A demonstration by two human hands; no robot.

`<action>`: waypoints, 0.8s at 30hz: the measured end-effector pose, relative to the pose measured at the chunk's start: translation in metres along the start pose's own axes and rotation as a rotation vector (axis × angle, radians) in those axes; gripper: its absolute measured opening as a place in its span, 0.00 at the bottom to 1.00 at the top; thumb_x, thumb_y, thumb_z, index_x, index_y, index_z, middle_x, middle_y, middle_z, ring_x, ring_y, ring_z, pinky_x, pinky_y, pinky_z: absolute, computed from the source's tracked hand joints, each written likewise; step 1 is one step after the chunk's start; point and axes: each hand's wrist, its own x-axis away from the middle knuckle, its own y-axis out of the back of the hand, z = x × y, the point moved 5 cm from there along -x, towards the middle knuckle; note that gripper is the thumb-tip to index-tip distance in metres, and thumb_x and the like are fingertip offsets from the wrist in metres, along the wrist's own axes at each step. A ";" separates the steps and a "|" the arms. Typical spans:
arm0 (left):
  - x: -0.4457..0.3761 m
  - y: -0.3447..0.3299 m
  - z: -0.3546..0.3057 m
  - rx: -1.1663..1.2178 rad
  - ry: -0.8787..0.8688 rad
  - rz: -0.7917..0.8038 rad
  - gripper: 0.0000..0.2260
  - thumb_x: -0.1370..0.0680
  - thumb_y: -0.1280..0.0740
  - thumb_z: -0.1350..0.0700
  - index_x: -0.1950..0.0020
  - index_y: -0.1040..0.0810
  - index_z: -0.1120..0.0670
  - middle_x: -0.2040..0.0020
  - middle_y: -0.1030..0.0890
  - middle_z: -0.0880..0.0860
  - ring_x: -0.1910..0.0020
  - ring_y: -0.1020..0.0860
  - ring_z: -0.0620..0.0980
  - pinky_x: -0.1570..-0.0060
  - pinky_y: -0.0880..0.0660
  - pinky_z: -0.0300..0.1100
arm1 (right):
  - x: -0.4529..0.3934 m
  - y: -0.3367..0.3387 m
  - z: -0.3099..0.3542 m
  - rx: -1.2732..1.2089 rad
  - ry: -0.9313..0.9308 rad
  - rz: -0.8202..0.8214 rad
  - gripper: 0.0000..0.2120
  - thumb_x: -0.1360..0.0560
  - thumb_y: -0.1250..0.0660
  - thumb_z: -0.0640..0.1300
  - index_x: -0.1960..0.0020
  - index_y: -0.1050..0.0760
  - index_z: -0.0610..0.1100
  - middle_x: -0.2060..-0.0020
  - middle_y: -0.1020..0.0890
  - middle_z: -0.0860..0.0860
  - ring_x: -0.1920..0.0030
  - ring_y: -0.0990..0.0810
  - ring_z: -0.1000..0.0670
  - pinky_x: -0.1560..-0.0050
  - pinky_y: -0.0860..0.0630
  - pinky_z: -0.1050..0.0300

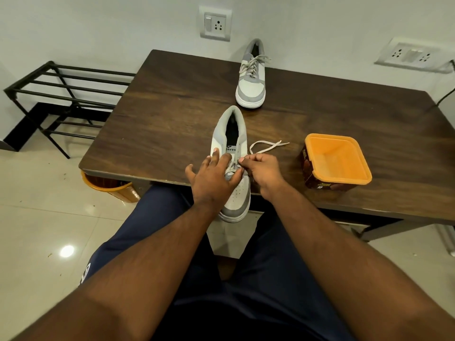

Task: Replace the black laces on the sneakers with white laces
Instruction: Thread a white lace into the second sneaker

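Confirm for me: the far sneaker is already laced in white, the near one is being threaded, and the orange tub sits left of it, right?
Not quite: the orange tub sits to the right of the near sneaker, as the head view shows. The far sneaker is laced in white, and the near one is being threaded.

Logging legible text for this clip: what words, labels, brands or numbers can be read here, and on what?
"arro": the visible part of a word on the tongue label of the near sneaker; its start is hidden by the left hand.
"Amul": on the side of the orange tub; smaller print there is too blurred to read.
White logo on the trouser leg: unreadable.
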 end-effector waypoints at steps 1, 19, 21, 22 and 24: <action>0.000 0.001 0.000 -0.001 0.001 0.003 0.21 0.23 0.43 0.35 0.34 0.29 0.43 0.26 0.31 0.49 0.27 0.34 0.48 0.32 0.48 0.62 | -0.002 -0.002 0.001 -0.025 -0.010 -0.012 0.05 0.25 0.32 0.34 0.60 0.23 0.37 0.67 0.20 0.44 0.76 0.22 0.55 0.75 0.26 0.65; 0.003 0.006 -0.002 0.036 0.012 0.006 0.21 0.22 0.41 0.36 0.33 0.29 0.43 0.25 0.33 0.49 0.27 0.35 0.49 0.32 0.47 0.60 | -0.061 0.011 0.109 0.301 0.244 -0.111 0.10 0.19 0.44 0.39 0.58 0.32 0.48 0.66 0.26 0.49 0.73 0.29 0.54 0.80 0.41 0.67; 0.002 0.004 -0.001 0.034 0.018 0.017 0.21 0.21 0.42 0.36 0.31 0.31 0.43 0.24 0.34 0.50 0.26 0.35 0.50 0.33 0.47 0.60 | -0.058 0.017 0.095 0.224 0.214 -0.130 0.09 0.19 0.44 0.39 0.57 0.32 0.48 0.65 0.25 0.50 0.72 0.27 0.53 0.77 0.37 0.65; 0.002 0.003 -0.002 0.048 0.017 0.027 0.22 0.21 0.44 0.36 0.29 0.33 0.41 0.24 0.34 0.50 0.26 0.36 0.50 0.33 0.46 0.60 | -0.054 0.020 0.085 0.194 0.194 -0.115 0.08 0.19 0.43 0.40 0.56 0.32 0.49 0.64 0.22 0.49 0.70 0.25 0.52 0.74 0.33 0.62; 0.003 0.001 -0.001 0.143 0.029 0.042 0.25 0.20 0.46 0.35 0.25 0.43 0.37 0.24 0.34 0.49 0.26 0.36 0.49 0.34 0.46 0.59 | -0.044 0.020 0.056 0.203 0.175 -0.036 0.05 0.21 0.39 0.39 0.52 0.31 0.48 0.60 0.18 0.47 0.64 0.21 0.51 0.65 0.27 0.57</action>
